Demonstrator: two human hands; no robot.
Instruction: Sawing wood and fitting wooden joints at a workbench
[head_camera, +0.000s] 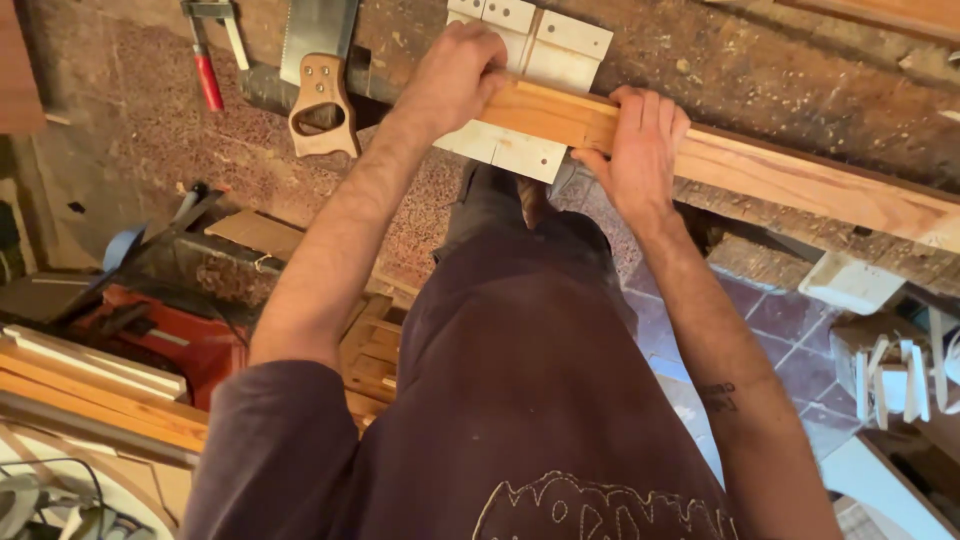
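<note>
Rough brown speckled surface (150, 130) filled the top of the view, and dark red floor tiles (790, 340) showed lower down on the right. A long wooden plank (800, 180) lay across the surface, running from the middle out to the right edge. Its near end rested on top of some white blocks (540, 50). The left hand (455, 75) was curled over the plank's end, with the fingers wrapped tight around the wood. The right hand (640, 150) lay just beside it on the plank, fingers (650, 110) close together and bent over the far edge, thumb down on the near side. A hand saw (320, 85) with a wooden handle lay on the surface to the left. Next to it was a tool with a red handle (208, 80). Wooden boards (90, 385) were stacked at the lower left.
</note>
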